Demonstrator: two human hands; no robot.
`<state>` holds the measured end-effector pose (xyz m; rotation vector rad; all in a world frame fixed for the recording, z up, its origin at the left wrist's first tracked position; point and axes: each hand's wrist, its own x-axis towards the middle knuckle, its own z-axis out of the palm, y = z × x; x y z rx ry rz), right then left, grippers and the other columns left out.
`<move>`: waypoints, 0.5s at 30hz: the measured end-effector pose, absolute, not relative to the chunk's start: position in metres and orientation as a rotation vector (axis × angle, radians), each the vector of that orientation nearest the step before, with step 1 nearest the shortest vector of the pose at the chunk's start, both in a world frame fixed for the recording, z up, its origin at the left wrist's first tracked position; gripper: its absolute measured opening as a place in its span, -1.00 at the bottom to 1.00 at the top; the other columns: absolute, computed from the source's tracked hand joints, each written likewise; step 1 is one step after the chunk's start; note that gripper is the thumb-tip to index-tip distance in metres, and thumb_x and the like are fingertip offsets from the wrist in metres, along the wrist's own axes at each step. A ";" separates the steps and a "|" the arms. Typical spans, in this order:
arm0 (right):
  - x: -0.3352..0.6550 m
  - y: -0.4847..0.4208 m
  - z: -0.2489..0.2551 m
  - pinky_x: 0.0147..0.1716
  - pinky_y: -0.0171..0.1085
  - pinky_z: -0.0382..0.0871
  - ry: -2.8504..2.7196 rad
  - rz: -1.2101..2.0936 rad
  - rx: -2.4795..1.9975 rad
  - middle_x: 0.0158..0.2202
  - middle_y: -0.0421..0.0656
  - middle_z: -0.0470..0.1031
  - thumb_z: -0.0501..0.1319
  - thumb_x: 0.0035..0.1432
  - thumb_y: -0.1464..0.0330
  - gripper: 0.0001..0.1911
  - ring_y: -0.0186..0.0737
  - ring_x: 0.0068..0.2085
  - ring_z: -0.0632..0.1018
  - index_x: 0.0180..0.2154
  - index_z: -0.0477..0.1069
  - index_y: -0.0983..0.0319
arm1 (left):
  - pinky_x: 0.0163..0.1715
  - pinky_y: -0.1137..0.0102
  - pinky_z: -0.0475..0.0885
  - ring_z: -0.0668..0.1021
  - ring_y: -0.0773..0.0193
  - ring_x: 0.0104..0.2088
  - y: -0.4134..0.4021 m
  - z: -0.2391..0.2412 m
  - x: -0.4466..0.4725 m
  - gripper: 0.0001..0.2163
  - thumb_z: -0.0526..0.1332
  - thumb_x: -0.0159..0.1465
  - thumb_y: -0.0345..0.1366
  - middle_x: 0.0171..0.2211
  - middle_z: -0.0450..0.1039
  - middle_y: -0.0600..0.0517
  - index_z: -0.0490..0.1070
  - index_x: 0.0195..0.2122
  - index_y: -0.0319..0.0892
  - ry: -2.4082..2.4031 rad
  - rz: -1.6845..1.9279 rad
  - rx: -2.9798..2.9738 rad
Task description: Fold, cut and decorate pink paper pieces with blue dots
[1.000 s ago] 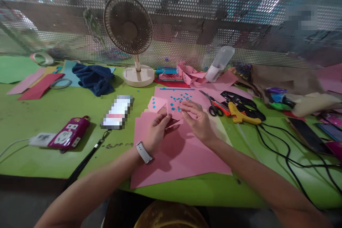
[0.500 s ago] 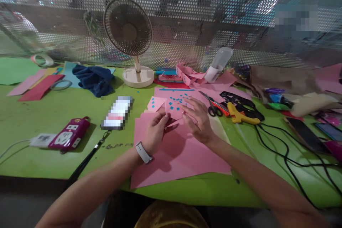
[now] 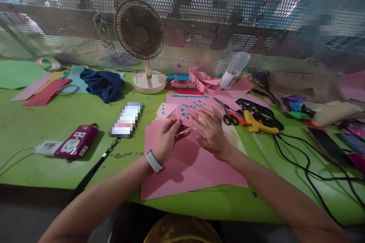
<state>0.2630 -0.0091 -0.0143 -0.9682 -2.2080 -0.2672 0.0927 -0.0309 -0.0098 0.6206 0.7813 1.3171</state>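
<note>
My left hand [image 3: 167, 138] is closed on the edge of a small pink paper piece [image 3: 180, 109] with blue diamonds on it, pinched between thumb and fingers. Over that piece's right side, my right hand [image 3: 209, 132] has its fingers stretched and somewhat spread; the fingertips seem to touch the paper, but the contact is hard to make out. Loose blue paper bits [image 3: 199, 103] lie just beyond. Left of the held piece is another pink piece [image 3: 166, 110] with blue diamonds. Both hands are above a large pink sheet [image 3: 194, 176].
To the right lie scissors [image 3: 229, 115], a red cutter and a yellow glue gun [image 3: 258, 124] with black cables. A phone [image 3: 127, 119] and a purple power strip [image 3: 76, 142] are on the left. A fan [image 3: 149, 82] and a clear bottle [image 3: 236, 66] stand at the back.
My right hand has shifted slightly, its fingers now flatter and covering more of the blue diamonds. My left hand keeps its hold. The view has moved a little.
</note>
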 end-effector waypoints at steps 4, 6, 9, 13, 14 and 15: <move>0.263 -0.009 -0.015 0.26 0.13 -0.01 -2.214 -0.209 -0.973 0.14 -0.06 0.41 0.08 0.28 0.21 -0.58 0.01 0.20 0.35 0.13 0.39 0.10 | -0.28 0.40 0.53 0.55 0.36 -0.38 -0.030 -0.010 0.092 -0.68 0.47 -0.02 -0.16 -0.45 0.47 0.11 0.44 -0.36 -0.20 0.778 1.316 0.620; 0.263 -0.010 -0.015 0.27 0.12 -0.01 -2.213 -0.223 -0.968 0.14 -0.07 0.42 0.08 0.28 0.20 -0.60 -0.01 0.19 0.36 0.10 0.41 0.09 | -0.29 0.41 0.53 0.55 0.37 -0.38 -0.030 -0.011 0.092 -0.68 0.47 -0.02 -0.17 -0.44 0.46 0.12 0.43 -0.37 -0.20 0.771 1.317 0.615; 0.263 -0.010 -0.015 0.26 0.12 0.01 -2.226 -0.275 -0.920 0.12 -0.04 0.44 0.11 0.28 0.23 -0.65 -0.01 0.18 0.38 0.05 0.46 0.12 | -0.31 0.43 0.53 0.57 0.37 -0.36 -0.029 -0.012 0.091 -0.69 0.47 -0.02 -0.17 -0.39 0.47 0.12 0.44 -0.35 -0.19 0.767 1.307 0.610; 0.263 -0.009 -0.014 0.25 0.13 0.04 -2.225 -0.323 -0.864 0.09 0.01 0.46 0.12 0.29 0.27 -0.68 -0.01 0.16 0.40 0.01 0.49 0.17 | -0.31 0.44 0.53 0.58 0.36 -0.34 -0.029 -0.013 0.091 -0.68 0.47 -0.01 -0.16 -0.38 0.48 0.10 0.45 -0.33 -0.20 0.764 1.286 0.624; 0.264 -0.008 -0.014 0.24 0.13 0.04 -2.215 -0.317 -0.864 0.10 -0.01 0.45 0.11 0.29 0.27 -0.68 -0.01 0.16 0.40 0.01 0.49 0.15 | -0.31 0.44 0.54 0.58 0.35 -0.35 -0.028 -0.013 0.090 -0.68 0.47 -0.01 -0.16 -0.38 0.48 0.10 0.45 -0.33 -0.20 0.763 1.285 0.625; 0.264 -0.008 -0.015 0.24 0.14 0.04 -2.201 -0.304 -0.873 0.12 -0.03 0.44 0.12 0.28 0.27 -0.68 -0.01 0.17 0.39 0.02 0.48 0.12 | -0.31 0.43 0.54 0.58 0.35 -0.35 -0.028 -0.013 0.090 -0.68 0.47 -0.01 -0.16 -0.39 0.47 0.10 0.45 -0.34 -0.20 0.762 1.285 0.628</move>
